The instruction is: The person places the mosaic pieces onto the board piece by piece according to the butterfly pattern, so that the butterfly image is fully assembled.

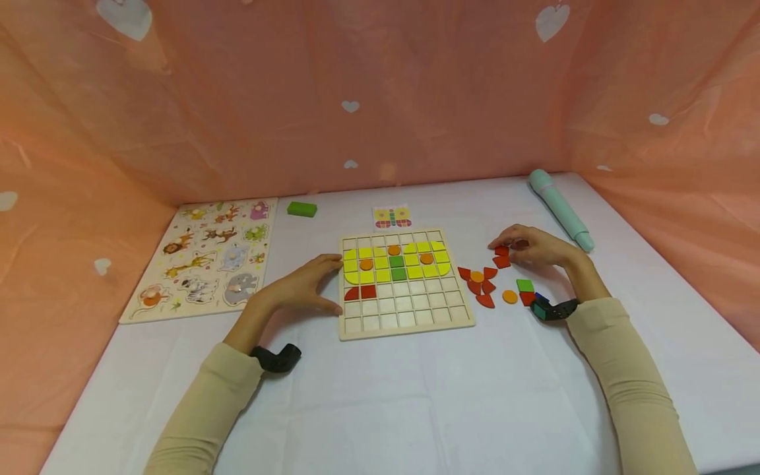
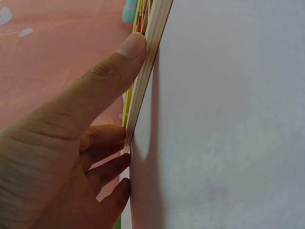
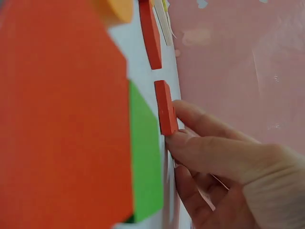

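My left hand (image 1: 305,287) rests at the left edge of a wooden grid board (image 1: 388,324), its thumb and fingers spread along the rim. In the left wrist view the thumb (image 2: 131,47) touches the board's side. Yellow pieces (image 1: 350,265), orange discs (image 1: 366,264), green squares (image 1: 397,267) and red pieces (image 1: 368,291) lie in the grid. To the right, my right hand (image 1: 534,245) pinches a red square piece (image 1: 502,251) between thumb and index finger, close to the tabletop. Another red square (image 1: 501,262) lies just below it.
Loose red quarter pieces (image 1: 485,301), an orange disc (image 1: 510,297) and a green square (image 1: 525,285) lie between board and right wrist. Behind the board is a butterfly pattern card (image 1: 392,216). Around are an animal puzzle (image 1: 202,264), a green block (image 1: 302,209) and a mint microphone-shaped object (image 1: 561,209).
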Demonstrator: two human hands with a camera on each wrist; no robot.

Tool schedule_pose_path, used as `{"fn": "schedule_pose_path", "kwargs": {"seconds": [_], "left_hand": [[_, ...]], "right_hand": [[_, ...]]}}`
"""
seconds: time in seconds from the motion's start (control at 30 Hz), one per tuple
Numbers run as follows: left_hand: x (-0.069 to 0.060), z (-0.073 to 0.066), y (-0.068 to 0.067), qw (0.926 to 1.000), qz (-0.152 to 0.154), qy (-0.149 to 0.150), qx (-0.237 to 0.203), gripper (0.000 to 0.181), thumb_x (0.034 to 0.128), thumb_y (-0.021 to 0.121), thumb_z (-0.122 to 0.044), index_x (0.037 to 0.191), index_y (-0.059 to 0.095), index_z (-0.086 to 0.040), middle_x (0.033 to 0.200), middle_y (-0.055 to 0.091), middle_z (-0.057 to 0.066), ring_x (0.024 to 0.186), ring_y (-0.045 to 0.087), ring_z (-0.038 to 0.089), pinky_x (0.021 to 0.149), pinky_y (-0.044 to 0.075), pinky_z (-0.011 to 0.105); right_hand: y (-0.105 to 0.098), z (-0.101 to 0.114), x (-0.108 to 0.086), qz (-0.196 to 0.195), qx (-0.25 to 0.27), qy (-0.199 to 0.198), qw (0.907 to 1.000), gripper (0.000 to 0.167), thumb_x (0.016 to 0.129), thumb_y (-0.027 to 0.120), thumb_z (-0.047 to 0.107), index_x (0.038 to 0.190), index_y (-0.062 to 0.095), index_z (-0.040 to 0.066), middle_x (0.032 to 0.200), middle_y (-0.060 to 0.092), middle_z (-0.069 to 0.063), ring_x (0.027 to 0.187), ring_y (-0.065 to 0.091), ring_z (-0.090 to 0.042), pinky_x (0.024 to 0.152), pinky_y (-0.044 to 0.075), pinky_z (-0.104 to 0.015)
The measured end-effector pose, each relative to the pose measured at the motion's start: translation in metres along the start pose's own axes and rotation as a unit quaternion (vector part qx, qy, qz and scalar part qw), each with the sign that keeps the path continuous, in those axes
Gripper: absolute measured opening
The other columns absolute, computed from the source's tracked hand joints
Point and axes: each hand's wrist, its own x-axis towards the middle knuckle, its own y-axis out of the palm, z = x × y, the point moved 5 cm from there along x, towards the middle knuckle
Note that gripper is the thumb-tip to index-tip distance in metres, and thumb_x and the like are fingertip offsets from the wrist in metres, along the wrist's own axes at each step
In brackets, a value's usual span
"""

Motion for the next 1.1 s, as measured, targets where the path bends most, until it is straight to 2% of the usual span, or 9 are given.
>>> {"fn": "schedule_pose_path", "kwargs": {"seconds": [0.07, 0.23, 0.43, 0.7, 0.83, 0.97, 1.1], "left_hand": [[-0.001, -0.001, 0.0, 1.0, 0.0, -0.004, -0.002, 0.096, 0.0677, 0.082, -0.039, 0.141, 0.035, 0.001, 0.15, 0.026, 0.016, 0.138, 0.023, 0.033, 0.114, 0.02, 0.047], [-0.001, -0.001, -0.001, 0.9999, 0.002, -0.011, -0.008, 0.097, 0.0672, 0.082, -0.039, 0.141, 0.034, 0.001, 0.15, 0.025, 0.016, 0.138, 0.022, 0.033, 0.114, 0.02, 0.047], [0.0, 0.0, -0.001, 0.9999, 0.001, -0.008, -0.007, 0.096, 0.0673, 0.082, -0.039, 0.141, 0.035, 0.001, 0.15, 0.025, 0.016, 0.138, 0.022, 0.033, 0.114, 0.02, 0.047], [-0.001, 0.0, 0.0, 1.0, 0.0, -0.003, -0.003, 0.096, 0.0675, 0.082, -0.039, 0.141, 0.035, 0.002, 0.15, 0.026, 0.017, 0.138, 0.022, 0.034, 0.114, 0.02, 0.047], [-0.001, -0.001, 0.0, 0.9999, 0.001, -0.009, -0.007, 0.096, 0.0675, 0.082, -0.04, 0.141, 0.035, 0.001, 0.15, 0.025, 0.016, 0.138, 0.022, 0.033, 0.114, 0.02, 0.047], [-0.002, -0.002, -0.001, 0.9999, 0.002, -0.007, -0.008, 0.096, 0.0674, 0.082, -0.039, 0.141, 0.035, 0.001, 0.15, 0.025, 0.017, 0.138, 0.022, 0.034, 0.114, 0.02, 0.048], [0.0, -0.001, 0.0, 1.0, 0.002, -0.005, -0.006, 0.096, 0.0676, 0.082, -0.039, 0.141, 0.035, 0.001, 0.15, 0.025, 0.017, 0.138, 0.022, 0.033, 0.114, 0.02, 0.047]], "right_hand": [[0.0, 0.001, 0.0, -0.006, -0.007, -0.008, 0.9999, 0.03, 0.085, 0.058, -0.007, 0.115, 0.064, 0.0, 0.115, 0.056, -0.015, 0.105, 0.048, -0.027, 0.092, 0.042, -0.027], [-0.002, 0.0, 0.0, -0.04, -0.025, -0.006, 0.9989, 0.025, 0.085, 0.065, 0.001, 0.11, 0.065, -0.001, 0.107, 0.061, -0.015, 0.098, 0.052, -0.026, 0.085, 0.043, -0.015], [-0.004, -0.003, 0.0, -0.087, -0.071, 0.027, 0.9933, 0.028, 0.08, 0.073, 0.012, 0.103, 0.065, -0.002, 0.093, 0.061, -0.012, 0.084, 0.05, -0.022, 0.072, 0.043, -0.017], [-0.005, -0.005, -0.005, -0.071, -0.053, 0.02, 0.9958, 0.027, 0.084, 0.068, 0.006, 0.108, 0.064, -0.003, 0.104, 0.063, -0.016, 0.093, 0.053, -0.026, 0.08, 0.044, -0.016], [-0.007, -0.004, -0.001, -0.065, -0.068, 0.047, 0.9944, 0.026, 0.088, 0.065, 0.011, 0.11, 0.064, -0.002, 0.104, 0.065, -0.015, 0.094, 0.055, -0.026, 0.08, 0.046, -0.021], [-0.006, 0.011, 0.009, -0.075, -0.058, 0.062, 0.9936, 0.028, 0.089, 0.062, 0.014, 0.113, 0.062, -0.002, 0.105, 0.064, -0.015, 0.094, 0.057, -0.027, 0.079, 0.048, -0.025], [0.008, 0.049, 0.026, -0.092, -0.038, 0.034, 0.9944, 0.027, 0.088, 0.063, 0.012, 0.112, 0.062, -0.002, 0.101, 0.062, -0.015, 0.092, 0.056, -0.027, 0.08, 0.05, -0.031]]}}
